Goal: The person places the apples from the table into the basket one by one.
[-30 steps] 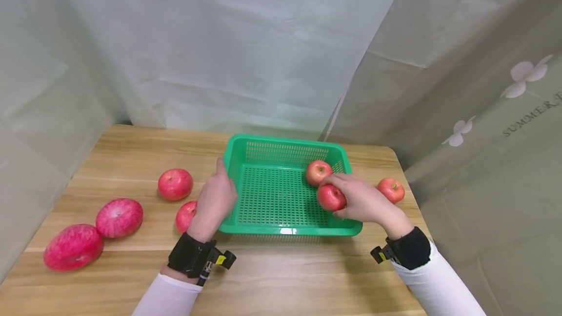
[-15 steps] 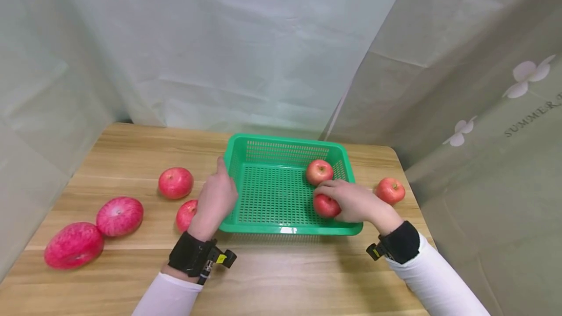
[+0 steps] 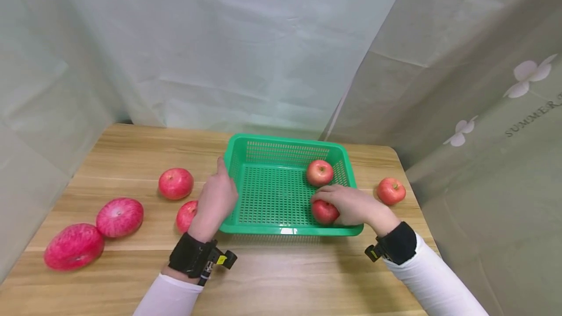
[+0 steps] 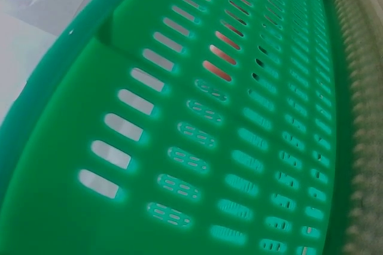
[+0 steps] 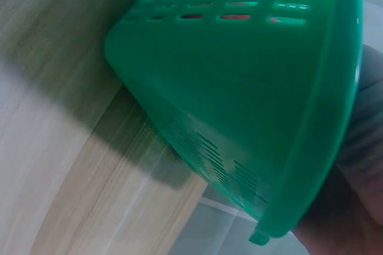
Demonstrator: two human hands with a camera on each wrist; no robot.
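In the head view, my right hand (image 3: 347,203) reaches over the right rim of the green plastic basket (image 3: 285,230). Its fingers curl round a red apple (image 3: 324,212), low in the basket's front right corner. Just behind it a second apple (image 3: 319,173) sits in the basket. At the left rim my left hand (image 3: 218,199) holds the basket's side, one finger pointing forward and the others largely hidden. The left wrist view shows the basket's slotted wall (image 4: 197,105), with red showing through some slots. The right wrist view shows the outer corner of the basket (image 5: 221,75).
A loose apple (image 3: 391,191) lies right of the basket. To the left are an apple (image 3: 175,183) and another (image 3: 186,216) partly behind my left hand. Farther left, two larger pink-red fruits (image 3: 119,217) lie side by side on the wooden table (image 3: 281,282). Pale sheets (image 3: 263,52) hang behind.
My right hand has lowered the apple into the basket's front right corner, moving slightly left and toward me. The left hand and the basket have stayed where they were.
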